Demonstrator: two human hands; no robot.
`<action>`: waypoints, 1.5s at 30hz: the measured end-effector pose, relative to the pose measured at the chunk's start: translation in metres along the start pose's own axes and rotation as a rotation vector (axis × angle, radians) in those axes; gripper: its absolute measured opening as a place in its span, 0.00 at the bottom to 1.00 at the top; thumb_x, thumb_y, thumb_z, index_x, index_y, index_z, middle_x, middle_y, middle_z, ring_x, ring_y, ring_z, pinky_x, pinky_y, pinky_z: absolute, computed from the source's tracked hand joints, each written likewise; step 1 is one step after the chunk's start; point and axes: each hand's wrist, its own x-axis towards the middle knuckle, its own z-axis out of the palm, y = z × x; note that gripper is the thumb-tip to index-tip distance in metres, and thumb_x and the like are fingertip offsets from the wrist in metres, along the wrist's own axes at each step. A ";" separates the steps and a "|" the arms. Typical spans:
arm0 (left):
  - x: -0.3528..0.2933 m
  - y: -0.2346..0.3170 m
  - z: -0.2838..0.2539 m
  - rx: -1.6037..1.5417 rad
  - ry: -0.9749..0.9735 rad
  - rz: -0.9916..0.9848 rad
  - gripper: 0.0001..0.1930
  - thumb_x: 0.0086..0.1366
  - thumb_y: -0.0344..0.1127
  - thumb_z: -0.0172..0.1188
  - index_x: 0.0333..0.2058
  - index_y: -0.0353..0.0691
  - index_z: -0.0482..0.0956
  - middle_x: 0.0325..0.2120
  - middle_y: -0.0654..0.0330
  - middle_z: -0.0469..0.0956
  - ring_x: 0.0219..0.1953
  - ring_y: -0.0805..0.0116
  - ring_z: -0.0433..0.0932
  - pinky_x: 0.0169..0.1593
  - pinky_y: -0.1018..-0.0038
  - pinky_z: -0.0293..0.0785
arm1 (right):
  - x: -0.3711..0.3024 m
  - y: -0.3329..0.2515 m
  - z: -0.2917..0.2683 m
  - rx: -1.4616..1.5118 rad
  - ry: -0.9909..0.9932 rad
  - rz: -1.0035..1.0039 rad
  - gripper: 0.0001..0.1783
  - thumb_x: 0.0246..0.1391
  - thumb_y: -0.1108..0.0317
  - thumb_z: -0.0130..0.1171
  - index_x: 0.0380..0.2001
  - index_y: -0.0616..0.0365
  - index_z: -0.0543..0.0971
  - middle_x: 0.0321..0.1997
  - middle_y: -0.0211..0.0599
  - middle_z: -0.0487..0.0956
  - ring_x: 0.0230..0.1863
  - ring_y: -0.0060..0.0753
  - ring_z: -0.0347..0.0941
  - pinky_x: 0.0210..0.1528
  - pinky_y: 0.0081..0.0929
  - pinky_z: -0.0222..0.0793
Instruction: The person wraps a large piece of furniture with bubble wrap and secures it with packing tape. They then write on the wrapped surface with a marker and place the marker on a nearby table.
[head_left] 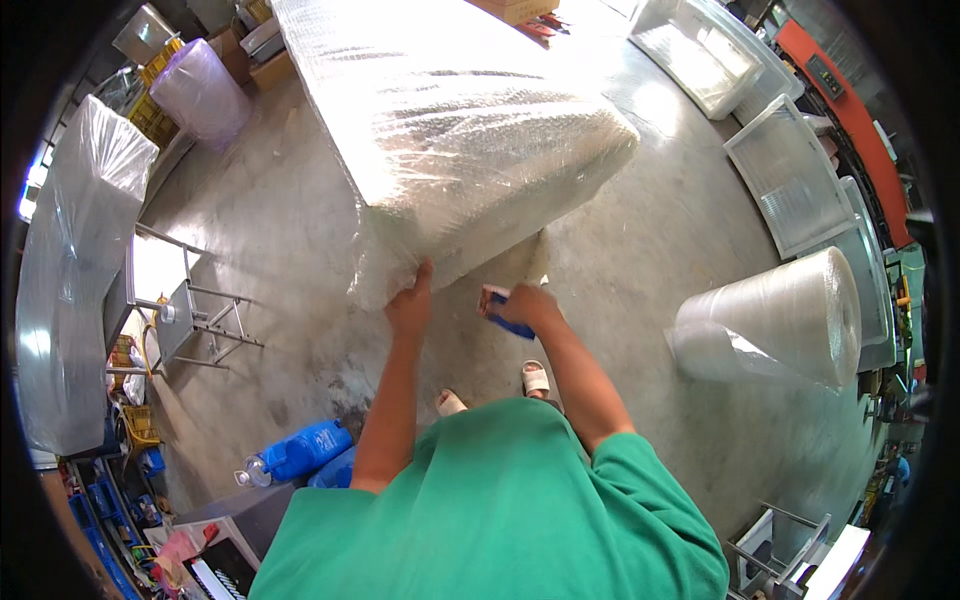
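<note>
- The large bubble-wrapped bundle (480, 150) stands on the floor before me.
- My left hand (408, 303) touches its near lower edge; whether I pinch or press, I cannot tell.
- My right hand (533, 306) grips a blue hand tool (516, 328), just beside it.
- Beyond, a cardboard carton (515, 11) bears small print; pale marks show on a blue jug (318, 447).

The wrapped bundle (490, 165) wears glossy, dimpled clear plastic, with smooth, faintly shiny grey floor (610, 300) beneath it and a satiny, translucent plastic roll (765, 320) to its right.
</note>
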 end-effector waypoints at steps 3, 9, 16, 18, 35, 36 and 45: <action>0.010 -0.008 0.005 -0.104 0.134 0.187 0.34 0.62 0.59 0.68 0.51 0.31 0.79 0.51 0.48 0.79 0.53 0.51 0.77 0.61 0.62 0.68 | -0.008 0.013 0.015 0.170 -0.164 0.021 0.49 0.45 0.24 0.60 0.37 0.71 0.85 0.32 0.53 0.84 0.35 0.48 0.83 0.38 0.38 0.75; -0.014 -0.012 -0.020 -0.869 0.181 0.378 0.21 0.64 0.30 0.70 0.53 0.33 0.76 0.50 0.59 0.79 0.48 0.69 0.79 0.56 0.69 0.75 | -0.061 -0.009 0.029 0.732 -0.091 -0.098 0.40 0.55 0.32 0.61 0.38 0.68 0.84 0.28 0.40 0.83 0.28 0.30 0.78 0.34 0.32 0.72; 0.010 -0.020 -0.030 -0.879 0.164 0.416 0.17 0.66 0.29 0.68 0.52 0.33 0.77 0.49 0.58 0.80 0.49 0.70 0.78 0.55 0.71 0.75 | -0.062 -0.068 -0.014 1.042 0.108 -0.408 0.35 0.59 0.39 0.62 0.46 0.67 0.81 0.35 0.32 0.82 0.36 0.22 0.75 0.39 0.26 0.71; 0.013 -0.026 -0.032 -0.796 0.153 0.433 0.17 0.66 0.29 0.68 0.52 0.33 0.77 0.49 0.58 0.80 0.49 0.69 0.78 0.54 0.71 0.75 | -0.054 -0.079 -0.022 1.044 0.093 -0.427 0.35 0.61 0.38 0.60 0.47 0.66 0.81 0.36 0.32 0.82 0.36 0.21 0.75 0.41 0.24 0.71; 0.017 -0.012 -0.030 -0.593 0.096 0.340 0.20 0.70 0.40 0.65 0.53 0.33 0.76 0.49 0.56 0.80 0.50 0.65 0.78 0.55 0.65 0.73 | 0.012 -0.050 0.061 0.851 0.060 -0.149 0.46 0.57 0.27 0.55 0.37 0.71 0.83 0.28 0.38 0.81 0.29 0.27 0.77 0.34 0.28 0.72; 0.021 -0.016 -0.028 -0.625 0.106 0.393 0.20 0.70 0.40 0.64 0.53 0.32 0.76 0.49 0.56 0.80 0.50 0.65 0.78 0.55 0.65 0.73 | 0.013 -0.049 0.062 0.837 0.052 -0.138 0.47 0.56 0.26 0.55 0.36 0.71 0.83 0.28 0.38 0.81 0.29 0.27 0.76 0.33 0.28 0.72; 0.032 -0.030 -0.020 -0.658 0.119 0.514 0.19 0.71 0.41 0.63 0.52 0.33 0.78 0.49 0.55 0.80 0.50 0.63 0.78 0.55 0.66 0.73 | -0.002 -0.068 0.030 0.284 0.113 0.079 0.46 0.52 0.25 0.57 0.38 0.69 0.85 0.32 0.56 0.84 0.33 0.54 0.82 0.36 0.41 0.74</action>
